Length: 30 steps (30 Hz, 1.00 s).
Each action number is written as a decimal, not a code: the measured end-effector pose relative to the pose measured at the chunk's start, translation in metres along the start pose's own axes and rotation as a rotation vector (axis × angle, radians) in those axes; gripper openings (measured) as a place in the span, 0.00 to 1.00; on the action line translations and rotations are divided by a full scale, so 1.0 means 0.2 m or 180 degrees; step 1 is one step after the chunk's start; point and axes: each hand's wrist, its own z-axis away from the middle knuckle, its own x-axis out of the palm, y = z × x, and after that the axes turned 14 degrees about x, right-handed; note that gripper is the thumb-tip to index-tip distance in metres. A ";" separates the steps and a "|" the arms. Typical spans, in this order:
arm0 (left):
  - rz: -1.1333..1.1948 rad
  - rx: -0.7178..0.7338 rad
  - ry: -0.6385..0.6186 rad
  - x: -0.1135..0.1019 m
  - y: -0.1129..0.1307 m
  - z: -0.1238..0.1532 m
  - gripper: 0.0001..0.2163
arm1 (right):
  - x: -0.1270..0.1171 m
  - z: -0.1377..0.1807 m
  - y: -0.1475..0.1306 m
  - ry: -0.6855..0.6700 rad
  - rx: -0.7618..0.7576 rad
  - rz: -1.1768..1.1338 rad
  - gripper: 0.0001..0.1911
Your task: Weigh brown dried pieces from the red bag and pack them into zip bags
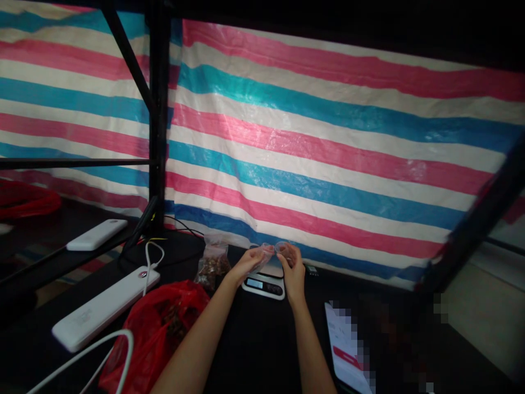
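My left hand (pixel 248 264) and my right hand (pixel 293 273) are raised together over a small digital scale (pixel 264 285) on the dark table. Both pinch a small clear plastic bag (pixel 274 249) between their fingertips, holding it just above the scale. To the left of the scale stands a clear bag of brown pieces (pixel 213 262). A red plastic bag (pixel 158 328) with dark contents lies by my left forearm.
A white power bank (pixel 102 309) with a white cable lies at the left front; another white power bank (pixel 96 234) rests farther back. A phone (pixel 348 350) lies at the right. A striped tarp (pixel 328 153) hangs behind, framed by black metal posts (pixel 158 109).
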 end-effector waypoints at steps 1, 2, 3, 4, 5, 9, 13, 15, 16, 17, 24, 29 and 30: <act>0.0029 -0.0045 -0.0037 0.01 0.01 0.00 0.29 | -0.01 0.01 -0.01 0.0025 -0.0065 0.0113 0.20; 0.0055 -0.0081 -0.0079 0.02 0.01 0.01 0.28 | -0.01 0.01 -0.02 0.0043 -0.0133 0.0245 0.20; 0.0074 -0.0107 -0.0114 0.03 0.02 0.01 0.27 | -0.01 0.02 -0.04 0.0042 -0.0193 0.0390 0.20; 0.0083 -0.0118 -0.0144 0.04 0.02 0.01 0.26 | -0.01 0.02 -0.05 0.0025 -0.0247 0.0531 0.20; 0.0087 -0.0117 -0.0175 0.04 0.01 0.02 0.25 | -0.01 0.03 -0.06 0.0004 -0.0295 0.0656 0.20; 0.0064 -0.0103 -0.0241 0.04 -0.01 0.01 0.24 | -0.01 0.04 -0.06 -0.0144 -0.0475 0.0852 0.20; -0.0015 -0.0125 -0.0160 0.02 -0.02 0.01 0.24 | -0.01 0.05 -0.03 -0.0176 -0.0402 0.0744 0.21; -0.0067 -0.0186 -0.0148 0.01 -0.02 0.01 0.24 | -0.01 0.05 -0.02 -0.0188 -0.0312 0.0746 0.20; -0.0075 -0.0201 -0.0152 0.01 -0.01 0.01 0.23 | -0.01 0.05 -0.03 -0.0222 -0.0344 0.0751 0.18; -0.0062 -0.0190 -0.0160 0.00 -0.01 0.01 0.23 | -0.01 0.05 -0.04 -0.0265 -0.0432 0.0749 0.17; -0.0268 -0.0007 -0.0060 0.02 0.04 0.00 0.22 | -0.01 0.07 -0.13 -0.0258 -0.1039 0.0601 0.15; -0.1090 0.0470 -0.0137 0.02 0.05 -0.07 0.24 | 0.00 0.05 -0.04 0.0713 -0.0496 0.0071 0.16; -0.1399 0.0578 -0.0141 0.01 0.03 -0.09 0.25 | 0.00 0.04 -0.02 0.0807 -0.0305 -0.0044 0.17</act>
